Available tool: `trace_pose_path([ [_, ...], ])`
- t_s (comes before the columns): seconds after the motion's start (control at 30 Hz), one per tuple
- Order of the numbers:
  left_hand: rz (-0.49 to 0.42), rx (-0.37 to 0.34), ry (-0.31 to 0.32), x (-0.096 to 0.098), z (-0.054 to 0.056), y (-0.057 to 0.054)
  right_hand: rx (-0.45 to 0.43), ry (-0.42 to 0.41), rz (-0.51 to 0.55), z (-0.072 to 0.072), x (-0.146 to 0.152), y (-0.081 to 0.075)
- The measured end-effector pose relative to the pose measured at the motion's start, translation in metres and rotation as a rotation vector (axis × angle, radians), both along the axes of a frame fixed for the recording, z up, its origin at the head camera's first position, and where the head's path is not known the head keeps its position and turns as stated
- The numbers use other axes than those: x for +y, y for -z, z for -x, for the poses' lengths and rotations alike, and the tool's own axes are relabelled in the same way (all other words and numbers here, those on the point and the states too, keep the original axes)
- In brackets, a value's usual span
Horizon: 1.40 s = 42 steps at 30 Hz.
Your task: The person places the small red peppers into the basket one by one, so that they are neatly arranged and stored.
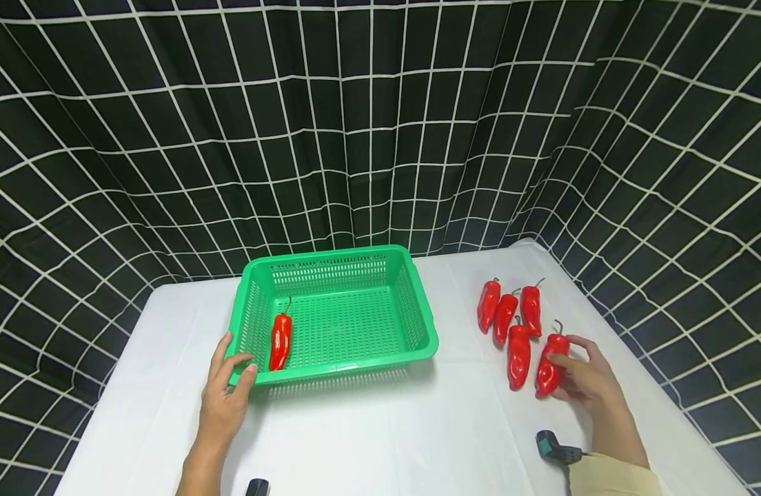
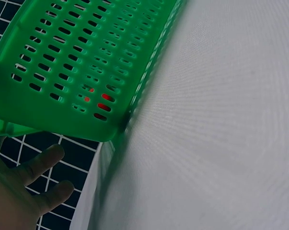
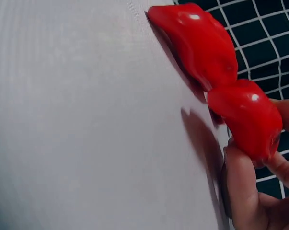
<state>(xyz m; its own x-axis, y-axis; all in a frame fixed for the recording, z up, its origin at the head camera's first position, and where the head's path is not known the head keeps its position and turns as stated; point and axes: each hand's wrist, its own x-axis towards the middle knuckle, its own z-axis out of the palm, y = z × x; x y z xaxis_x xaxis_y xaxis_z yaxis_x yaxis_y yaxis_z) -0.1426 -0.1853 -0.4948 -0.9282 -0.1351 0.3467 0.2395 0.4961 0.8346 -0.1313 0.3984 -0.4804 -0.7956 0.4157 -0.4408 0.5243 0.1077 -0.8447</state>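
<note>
– Beige cloth sleeve (image 1: 613, 477); its right hand (image 1: 588, 379)?
– Pinching a glossy red tapered pepper (image 1: 546, 377), right of the green rectangular plastic basket (image 1: 343, 367)
– Left hand (image 1: 225, 403)?
– Fingers loosely spread, resting on the basket's near-left corner

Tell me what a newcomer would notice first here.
Probably the big green basket, left of centre on the white table, with a single red pepper in its left part and the left hand at its near left corner. Next, four more red peppers bunched on the table's right side, and beside them a similar one in the right hand.
</note>
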Motion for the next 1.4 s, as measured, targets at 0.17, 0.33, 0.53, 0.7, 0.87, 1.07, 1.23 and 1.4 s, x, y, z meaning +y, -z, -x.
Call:
trace_pose_path([
  [0.17, -0.003, -0.011, -0.004, 0.000, -0.001, -0.001, 0.029, 0.028, 0.047, -0.003, 0.001, -0.002],
  [0.33, 0.002, -0.015, -0.006, 0.000, 0.000, -0.001, 0.067, 0.084, 0.103, -0.004, 0.005, -0.002],
  [0.53, 0.001, -0.002, -0.001, -0.001, 0.001, -0.001, 0.116, 0.162, 0.200, -0.008, 0.004, -0.008],
  [0.7, 0.002, 0.004, -0.002, 0.000, 0.001, -0.001, 0.136, 0.225, 0.287, -0.015, -0.002, -0.021],
  [0.87, 0.002, 0.001, -0.005, -0.001, 0.001, 0.000, 0.218, 0.252, 0.334, -0.021, -0.008, -0.033],
  [1.07, -0.006, -0.005, -0.001, -0.001, 0.001, 0.000, 0.317, 0.259, 0.318, -0.028, -0.016, -0.046],
  [1.23, 0.002, -0.013, -0.009, 0.000, 0.000, -0.001, 0.378, 0.244, 0.306, -0.034, -0.024, -0.057],
  [1.4, 0.003, -0.014, -0.008, -0.001, 0.000, -0.001, 0.466, 0.217, 0.284, -0.039, -0.034, -0.069],
])
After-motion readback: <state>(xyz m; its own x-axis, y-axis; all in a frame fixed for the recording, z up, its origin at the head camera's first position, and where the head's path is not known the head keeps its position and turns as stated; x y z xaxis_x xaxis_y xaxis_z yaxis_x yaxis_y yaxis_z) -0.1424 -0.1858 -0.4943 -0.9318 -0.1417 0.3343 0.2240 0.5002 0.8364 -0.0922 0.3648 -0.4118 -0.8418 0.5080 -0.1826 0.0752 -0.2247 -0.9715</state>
